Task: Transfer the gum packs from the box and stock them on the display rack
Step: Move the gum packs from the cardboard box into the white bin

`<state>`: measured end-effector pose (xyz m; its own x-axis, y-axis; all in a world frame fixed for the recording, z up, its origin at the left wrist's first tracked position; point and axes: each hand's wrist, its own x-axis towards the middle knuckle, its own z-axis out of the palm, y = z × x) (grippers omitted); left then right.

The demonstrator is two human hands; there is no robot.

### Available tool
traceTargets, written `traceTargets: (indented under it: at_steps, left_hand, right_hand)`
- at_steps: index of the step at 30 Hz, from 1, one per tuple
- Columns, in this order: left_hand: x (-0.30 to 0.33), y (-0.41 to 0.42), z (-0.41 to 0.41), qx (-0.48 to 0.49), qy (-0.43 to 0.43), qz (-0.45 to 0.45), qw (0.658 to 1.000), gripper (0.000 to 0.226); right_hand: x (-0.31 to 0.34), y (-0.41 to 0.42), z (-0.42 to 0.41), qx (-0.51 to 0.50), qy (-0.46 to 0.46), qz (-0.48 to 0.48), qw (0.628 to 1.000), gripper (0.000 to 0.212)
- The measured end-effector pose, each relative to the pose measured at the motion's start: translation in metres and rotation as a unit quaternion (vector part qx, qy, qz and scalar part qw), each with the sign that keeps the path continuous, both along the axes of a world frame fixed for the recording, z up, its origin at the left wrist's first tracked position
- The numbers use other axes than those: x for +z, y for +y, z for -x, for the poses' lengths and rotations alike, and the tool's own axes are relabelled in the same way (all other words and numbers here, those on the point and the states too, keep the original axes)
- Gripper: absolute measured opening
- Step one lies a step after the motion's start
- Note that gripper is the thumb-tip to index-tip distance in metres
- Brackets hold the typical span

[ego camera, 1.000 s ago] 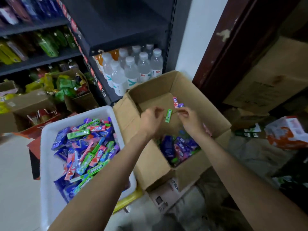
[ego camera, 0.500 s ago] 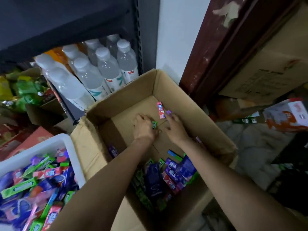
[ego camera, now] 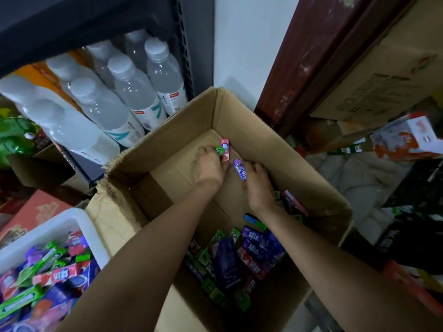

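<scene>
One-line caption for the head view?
Both hands gather gum packs at the cardboard box's far end: left hand, right hand.

Clear water bottles (ego camera: 134,92) packed on a dark shelf (ego camera: 72,25) at upper left. Brown cartons (ego camera: 388,68) stacked behind a dark red door frame (ego camera: 309,58) at right.
</scene>
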<state>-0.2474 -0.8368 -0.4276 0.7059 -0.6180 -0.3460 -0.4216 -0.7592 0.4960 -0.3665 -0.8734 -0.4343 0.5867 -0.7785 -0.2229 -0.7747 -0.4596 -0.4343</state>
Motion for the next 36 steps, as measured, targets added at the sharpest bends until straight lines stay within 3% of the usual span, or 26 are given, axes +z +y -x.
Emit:
traceTargets:
  at_steps: [4, 8, 12, 16, 19, 25, 30, 33, 36]
  left_hand:
    - [0.005, 0.002, -0.002, -0.001, -0.018, -0.03, 0.999, 0.039]
    - [0.01, 0.017, -0.005, 0.003, 0.021, -0.008, 1.0, 0.028]
    - [0.041, 0.041, 0.002, -0.001, 0.158, 0.097, 0.983, 0.023]
    - [0.081, 0.078, 0.011, -0.036, 0.197, 0.176, 0.964, 0.034]
    - [0.108, 0.112, 0.02, -0.056, 0.209, 0.209, 0.954, 0.035]
    - [0.132, 0.21, 0.042, -0.043, 0.173, 0.244, 0.953, 0.03]
    - [0.148, 0.302, 0.061, -0.059, 0.167, 0.235, 0.956, 0.012]
    - [0.145, 0.354, 0.064, -0.066, 0.149, 0.213, 0.963, 0.018]
    - [0.131, 0.398, 0.064, -0.1, 0.105, 0.159, 0.977, 0.028]
  right_hand:
    - [0.003, 0.004, 0.003, -0.038, 0.0, -0.023, 0.999, 0.041]
    - [0.021, 0.012, 0.002, -0.142, -0.09, -0.118, 0.979, 0.031]
    - [0.055, 0.024, 0.003, -0.232, -0.221, -0.199, 0.926, 0.028]
    - [0.104, 0.054, 0.01, -0.223, -0.348, -0.314, 0.855, 0.016]
    - [0.13, 0.084, 0.019, -0.195, -0.39, -0.34, 0.833, 0.016]
    - [0.154, 0.173, 0.044, -0.173, -0.401, -0.352, 0.828, 0.018]
    - [0.158, 0.258, 0.059, -0.132, -0.381, -0.369, 0.837, 0.017]
    - [0.145, 0.304, 0.062, -0.125, -0.34, -0.36, 0.859, 0.027]
    - [0.134, 0.345, 0.063, -0.118, -0.293, -0.338, 0.887, 0.05]
